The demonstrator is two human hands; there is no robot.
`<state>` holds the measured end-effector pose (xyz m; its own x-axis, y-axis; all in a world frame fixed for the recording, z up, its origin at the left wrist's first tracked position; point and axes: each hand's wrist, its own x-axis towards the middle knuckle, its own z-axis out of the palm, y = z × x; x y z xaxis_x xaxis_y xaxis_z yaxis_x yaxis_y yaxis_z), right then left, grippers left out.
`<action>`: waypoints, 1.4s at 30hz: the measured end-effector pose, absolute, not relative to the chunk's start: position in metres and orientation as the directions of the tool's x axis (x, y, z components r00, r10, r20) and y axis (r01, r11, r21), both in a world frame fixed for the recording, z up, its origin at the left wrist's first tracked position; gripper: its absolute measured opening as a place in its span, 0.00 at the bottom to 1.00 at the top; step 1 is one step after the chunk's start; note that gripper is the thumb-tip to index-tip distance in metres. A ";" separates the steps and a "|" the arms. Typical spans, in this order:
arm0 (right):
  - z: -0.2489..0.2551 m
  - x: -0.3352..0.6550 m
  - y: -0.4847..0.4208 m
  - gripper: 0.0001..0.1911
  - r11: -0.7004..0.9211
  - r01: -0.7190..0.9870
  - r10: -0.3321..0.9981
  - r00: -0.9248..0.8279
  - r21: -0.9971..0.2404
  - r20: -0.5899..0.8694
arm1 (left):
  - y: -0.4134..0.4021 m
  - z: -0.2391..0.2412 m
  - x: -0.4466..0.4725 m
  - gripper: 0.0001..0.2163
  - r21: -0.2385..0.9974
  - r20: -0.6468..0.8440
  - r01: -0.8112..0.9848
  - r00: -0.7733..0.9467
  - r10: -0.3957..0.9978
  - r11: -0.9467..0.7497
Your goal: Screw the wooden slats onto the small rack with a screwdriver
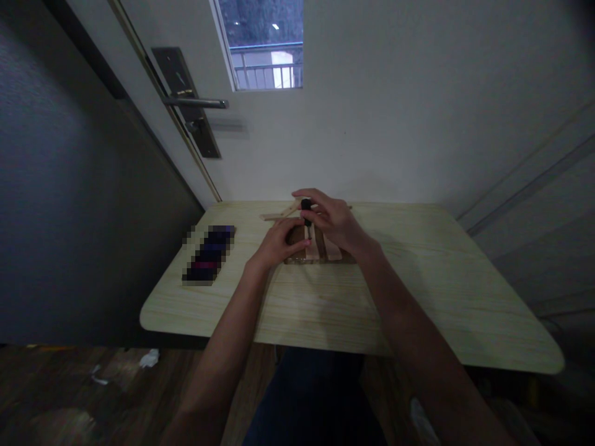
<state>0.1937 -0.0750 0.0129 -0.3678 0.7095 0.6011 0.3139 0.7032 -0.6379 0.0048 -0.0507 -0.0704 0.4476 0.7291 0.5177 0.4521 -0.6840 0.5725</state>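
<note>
A small assembly of wooden slats point(325, 249) lies on the light wooden table point(418, 291) near its far edge. My right hand point(332, 218) is closed round a short screwdriver with a black handle point(306, 206), held upright with its tip down on the slats. My left hand point(277, 243) rests on the left side of the slats, fingers curled against them and steadying them. More thin wooden strips point(279, 215) lie just behind the hands.
A dark flat object, blurred out point(209, 254), lies on the table's left part. Behind the table stand a white door with a metal lever handle point(198, 102) and a small window point(264, 43). Bits of litter point(149, 358) lie on the dark wooden floor.
</note>
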 end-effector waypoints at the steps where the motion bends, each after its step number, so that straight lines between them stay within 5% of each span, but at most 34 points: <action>1: 0.012 0.194 -0.074 0.13 0.723 0.301 0.690 -0.377 -0.622 0.618 | -0.051 -0.070 0.005 0.26 0.574 0.517 0.450 0.450 0.728 -0.685; 12: 0.019 0.200 -0.075 0.11 0.690 0.331 0.723 -0.332 -0.643 0.605 | -0.053 -0.067 0.004 0.25 0.571 0.510 0.437 0.474 0.717 -0.695; 22: 0.015 0.194 -0.075 0.12 0.729 0.484 0.663 -0.321 -0.484 0.677 | -0.051 -0.067 0.004 0.27 0.578 0.502 0.441 0.471 0.725 -0.687; 29: 0.017 0.198 -0.075 0.13 0.714 0.281 0.700 -0.318 -0.641 0.639 | -0.053 -0.065 0.004 0.26 0.573 0.505 0.443 0.472 0.723 -0.689; 32: 0.018 0.197 -0.075 0.09 0.661 0.339 0.748 -0.228 -0.669 0.623 | -0.054 -0.066 0.004 0.26 0.574 0.506 0.440 0.472 0.722 -0.691; 35: 0.018 0.196 -0.075 0.12 0.650 0.426 0.739 -0.162 -0.629 0.654 | -0.053 -0.066 0.004 0.26 0.580 0.503 0.439 0.470 0.725 -0.686; 42: 0.019 0.195 -0.079 0.10 0.731 0.463 0.667 -0.329 -0.501 0.669 | -0.054 -0.064 0.005 0.25 0.581 0.496 0.448 0.467 0.732 -0.680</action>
<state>0.1946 -0.0792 0.0189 -0.3294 0.6667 0.6686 0.4634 0.7311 -0.5007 0.0054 -0.0543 -0.0640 0.4673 0.7317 0.4963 0.4478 -0.6799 0.5807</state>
